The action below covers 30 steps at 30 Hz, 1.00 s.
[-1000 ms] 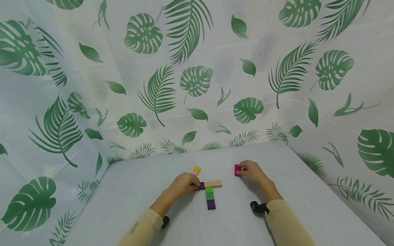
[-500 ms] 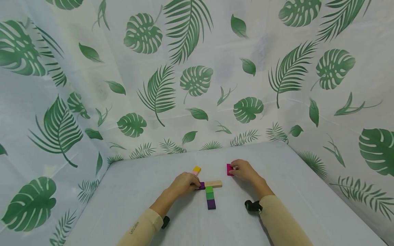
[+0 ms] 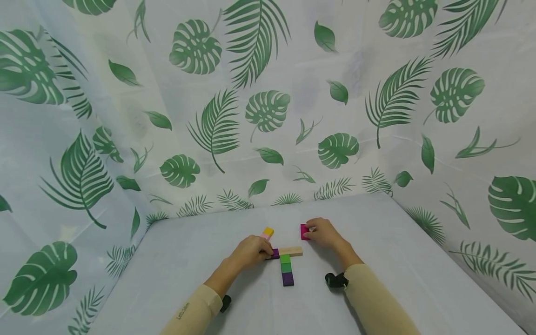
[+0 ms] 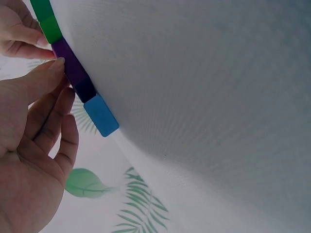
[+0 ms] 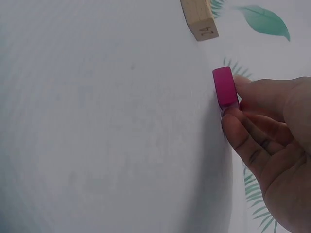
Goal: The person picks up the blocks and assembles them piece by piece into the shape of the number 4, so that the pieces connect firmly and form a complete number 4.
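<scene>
My left hand pinches a purple wooden block at the left end of a natural wood block. In the left wrist view, the thumb lies on the purple block, with a light blue block beyond its dark end. My right hand holds a magenta block between thumb and fingers, behind and right of the wood block. In the right wrist view, the magenta block is apart from the wood block, whose end is marked 24.
Green blocks and a dark purple block form a column toward me from the wood block. A yellow block and a pink block lie behind the left hand. A leaf-patterned curtain surrounds the white table.
My right hand has moved left with the magenta block, closer to the wood block. The left hand has stayed in place on the purple block.
</scene>
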### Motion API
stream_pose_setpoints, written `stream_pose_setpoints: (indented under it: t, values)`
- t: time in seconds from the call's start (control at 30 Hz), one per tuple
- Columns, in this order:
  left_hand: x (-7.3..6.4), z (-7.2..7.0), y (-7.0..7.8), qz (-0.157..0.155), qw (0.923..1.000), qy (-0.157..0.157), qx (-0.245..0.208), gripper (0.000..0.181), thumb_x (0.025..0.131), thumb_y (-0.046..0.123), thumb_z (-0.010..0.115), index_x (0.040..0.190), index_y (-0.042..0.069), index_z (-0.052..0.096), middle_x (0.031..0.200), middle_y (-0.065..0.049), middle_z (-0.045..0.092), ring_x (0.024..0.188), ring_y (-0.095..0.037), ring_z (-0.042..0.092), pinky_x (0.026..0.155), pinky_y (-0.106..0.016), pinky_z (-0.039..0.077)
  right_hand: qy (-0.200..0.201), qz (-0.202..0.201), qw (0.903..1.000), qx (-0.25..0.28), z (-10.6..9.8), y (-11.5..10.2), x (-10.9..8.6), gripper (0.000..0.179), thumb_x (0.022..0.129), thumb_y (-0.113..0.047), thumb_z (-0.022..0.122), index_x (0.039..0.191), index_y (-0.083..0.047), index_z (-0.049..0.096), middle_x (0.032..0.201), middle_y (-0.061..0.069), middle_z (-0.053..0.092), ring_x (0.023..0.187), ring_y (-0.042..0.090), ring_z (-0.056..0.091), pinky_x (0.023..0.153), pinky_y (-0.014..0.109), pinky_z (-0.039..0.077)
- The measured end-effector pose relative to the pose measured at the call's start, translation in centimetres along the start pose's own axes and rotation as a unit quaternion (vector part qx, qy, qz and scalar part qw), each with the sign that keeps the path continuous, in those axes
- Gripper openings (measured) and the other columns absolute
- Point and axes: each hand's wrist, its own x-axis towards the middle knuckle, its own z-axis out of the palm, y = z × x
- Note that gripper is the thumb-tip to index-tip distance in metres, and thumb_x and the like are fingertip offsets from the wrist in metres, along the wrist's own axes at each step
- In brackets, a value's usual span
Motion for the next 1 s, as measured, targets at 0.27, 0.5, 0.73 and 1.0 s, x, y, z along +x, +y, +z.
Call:
stream_pose_setpoints:
  t: [0.27, 0.5, 0.73, 1.0]
  values:
    - [-0.1, 0.0, 0.1, 0.007, 1.0000, 0.002, 0.001, 0.009, 0.091, 0.007, 0.079, 0.096, 0.012, 0.085, 0.102, 0.003, 0.080, 0.100, -0.011, 0.073, 0.091, -0.029, 0.058, -0.002, 0.003, 0.9999, 0.012, 0.9, -0.8, 0.4, 0.033, 0.093, -0.009, 0.077, 0.122, 0.006, 0.072, 0.129, 0.024, 0.069, 0.110, 0.037, 0.069, 0.090, 0.047, 0.059]
    - [-0.1, 0.0, 0.3, -0.008, 1.0000, -0.004, 0.002, 0.011, 0.093, 0.007, 0.078, 0.097, 0.013, 0.085, 0.102, 0.004, 0.080, 0.101, -0.009, 0.072, 0.094, -0.030, 0.057, -0.002, 0.005, 0.9998, 0.016, 1.4, -1.6, 0.7, 0.032, 0.093, -0.010, 0.076, 0.122, 0.005, 0.073, 0.131, 0.023, 0.068, 0.111, 0.037, 0.069, 0.093, 0.050, 0.058]
    - [0.0, -0.1, 0.2, -0.009, 0.9999, -0.009, 0.009, 0.010, 0.094, 0.009, 0.077, 0.097, 0.014, 0.085, 0.101, 0.006, 0.079, 0.100, -0.008, 0.072, 0.095, -0.031, 0.057, -0.008, -0.003, 0.9998, 0.019, 1.7, -2.2, 0.8, 0.031, 0.092, -0.009, 0.077, 0.120, 0.005, 0.073, 0.127, 0.022, 0.070, 0.107, 0.033, 0.070, 0.091, 0.047, 0.058]
    - [0.0, -0.1, 0.2, -0.006, 0.9999, -0.008, 0.013, 0.010, 0.094, 0.009, 0.077, 0.097, 0.014, 0.085, 0.102, 0.006, 0.079, 0.100, -0.008, 0.072, 0.095, -0.031, 0.057, -0.015, 0.007, 0.9996, 0.023, 2.1, -2.6, 1.0, 0.031, 0.092, -0.010, 0.079, 0.120, 0.002, 0.074, 0.125, 0.018, 0.072, 0.105, 0.030, 0.070, 0.092, 0.048, 0.058]
